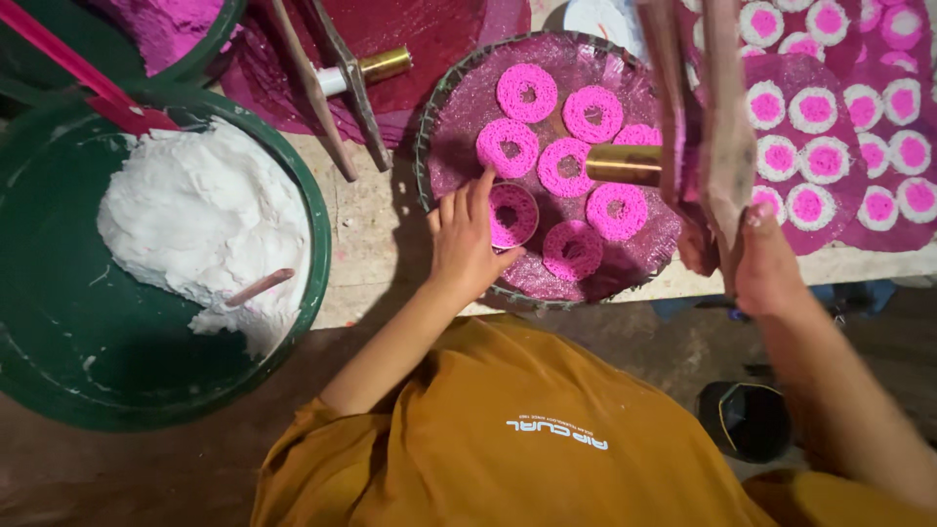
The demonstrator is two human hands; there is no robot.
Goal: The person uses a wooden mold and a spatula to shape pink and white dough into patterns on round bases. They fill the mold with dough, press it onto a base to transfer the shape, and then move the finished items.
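My left hand (pixel 467 246) grips a small round metal ring mould (pixel 512 216) filled with pink noodle dough, resting on a round woven tray (pixel 451 137). Several pink noodle rings (pixel 527 93) lie on that tray. My right hand (pixel 763 265) holds the wooden handles of a press (pixel 698 107), whose brass cylinder (pixel 625 164) hovers over the tray's right side.
A large green basin (pixel 59 332) with white dough (pixel 200 220) and a stick sits at left. A second wooden press with a brass cylinder (pixel 351 73) lies at top centre. Mats with pink-and-white rings (pixel 839 107) fill the right. A dark cup (pixel 747 420) stands below.
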